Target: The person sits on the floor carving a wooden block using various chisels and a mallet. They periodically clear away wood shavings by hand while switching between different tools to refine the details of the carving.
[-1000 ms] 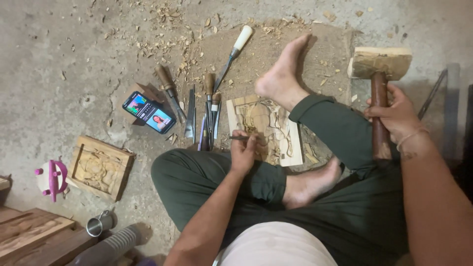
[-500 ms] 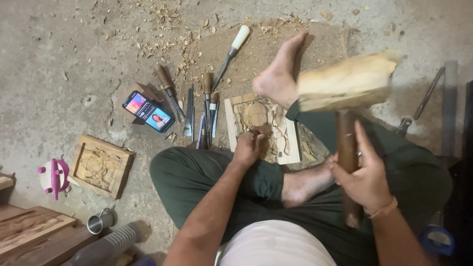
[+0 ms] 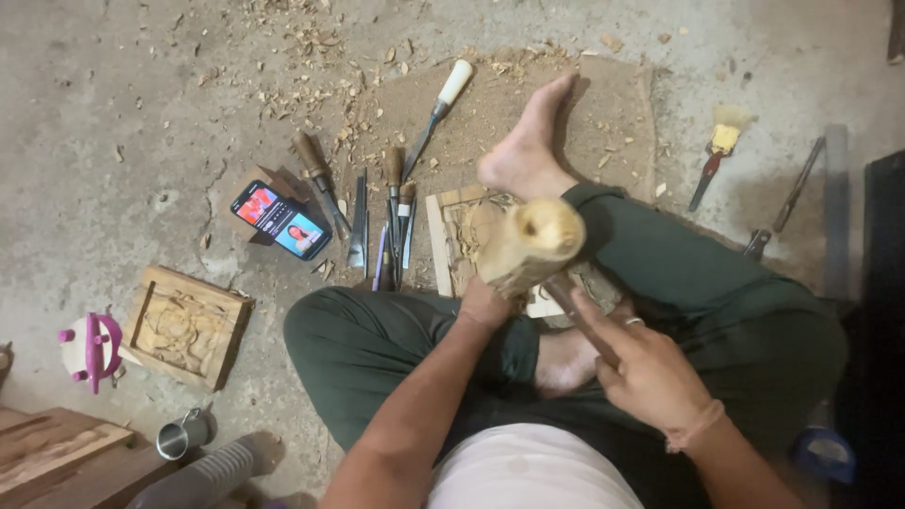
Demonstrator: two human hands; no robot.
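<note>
Your right hand [image 3: 650,372] is wrapped tight round the handle of the wooden mallet [image 3: 528,247], whose pale head is over the carved panel [image 3: 451,236] and hides most of it from view. Your left hand [image 3: 483,303] sits just under that mallet head at the panel's near edge; its fingers are covered, so you cannot tell how closed it is or what it grips. The panel lies on the floor [image 3: 141,113] between your crossed legs, your bare foot [image 3: 528,151] resting along its far side. Only its left border and a strip of carving show. Left of it lies a row of chisels [image 3: 391,221], handles pointing away, with a phone [image 3: 281,219] beside them. A second carved panel [image 3: 187,327] lies well apart to the left. A brush [image 3: 718,151] lies off to your right. The steel cup [image 3: 182,435] and grey hose are partly cut off at the bottom edge
</note>
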